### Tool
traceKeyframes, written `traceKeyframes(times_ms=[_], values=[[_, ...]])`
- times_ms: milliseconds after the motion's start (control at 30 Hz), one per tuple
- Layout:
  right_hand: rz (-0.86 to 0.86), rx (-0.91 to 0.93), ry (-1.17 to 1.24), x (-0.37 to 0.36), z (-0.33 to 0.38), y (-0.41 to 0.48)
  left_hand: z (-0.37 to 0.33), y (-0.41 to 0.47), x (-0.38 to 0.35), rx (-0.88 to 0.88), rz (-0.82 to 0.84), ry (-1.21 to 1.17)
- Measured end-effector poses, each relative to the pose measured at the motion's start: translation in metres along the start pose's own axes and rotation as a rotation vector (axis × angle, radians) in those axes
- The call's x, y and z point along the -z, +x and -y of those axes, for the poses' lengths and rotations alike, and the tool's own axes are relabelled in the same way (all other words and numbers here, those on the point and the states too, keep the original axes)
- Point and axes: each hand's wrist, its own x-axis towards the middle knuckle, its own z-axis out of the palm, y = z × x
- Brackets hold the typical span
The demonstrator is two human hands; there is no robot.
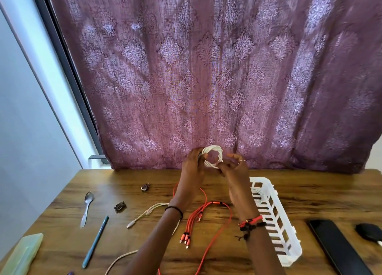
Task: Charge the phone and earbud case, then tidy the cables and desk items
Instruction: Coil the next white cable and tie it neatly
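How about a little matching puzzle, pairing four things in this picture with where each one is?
Things:
1. white cable coil
2. spoon
3. phone
4. red cable

Places:
A. right of the white basket
B. held up by the left hand and right hand
C. left part of the desk
D. on the desk, under the forearms

Pairs: 1-B, 2-C, 3-A, 4-D

Both forearms are reaching up from the desk's (124, 192) near edge, hands meeting above its far edge. The left hand (193, 161) is curling fingers round the white cable coil (213, 149); the right hand (235, 168) is pinching its lower right.
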Motion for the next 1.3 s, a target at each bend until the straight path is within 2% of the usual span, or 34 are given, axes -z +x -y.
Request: traceKeyframes(times_ms=[100,233,433,567,633,733,833,900,1033,1200,1300], values=[[0.038,0.078,-0.208,0.004,0.000,-0.001,0.006,-0.003,0.002,0.015,-0.024,0.036],[0.243,0.154,-0.482,0.016,0.005,0.002,0.020,-0.007,0.005,0.014,-0.043,0.324],[0.327,0.096,-0.533,0.022,0.005,0.002,0.022,-0.007,0.008,0.007,-0.034,0.125],[0.528,0.071,-0.525,0.027,0.011,-0.003,0.023,-0.007,0.014,0.053,-0.063,0.039],[0.551,0.056,-0.496,0.030,0.010,-0.003,0.022,-0.006,0.017,0.096,-0.052,-0.017],[0.461,0.086,-0.455,0.025,0.009,0.002,0.020,-0.005,0.016,0.263,-0.074,-0.206],[0.280,0.245,-0.580,0.015,0.004,0.007,0.010,-0.006,0.012,0.512,-0.093,-0.669],[0.100,0.330,-0.717,0.013,-0.001,0.007,0.000,-0.009,0.011,0.594,-0.091,-0.853],[-0.097,0.403,-0.872,0.008,-0.005,0.001,-0.006,-0.016,0.001,0.663,-0.102,-0.997],[-0.204,0.474,-0.795,-0.009,-0.011,-0.011,-0.013,-0.018,-0.013,0.698,-0.147,-1.081],[-0.190,0.391,-0.746,-0.015,-0.008,-0.014,-0.016,-0.019,-0.017,0.688,-0.161,-1.116]])
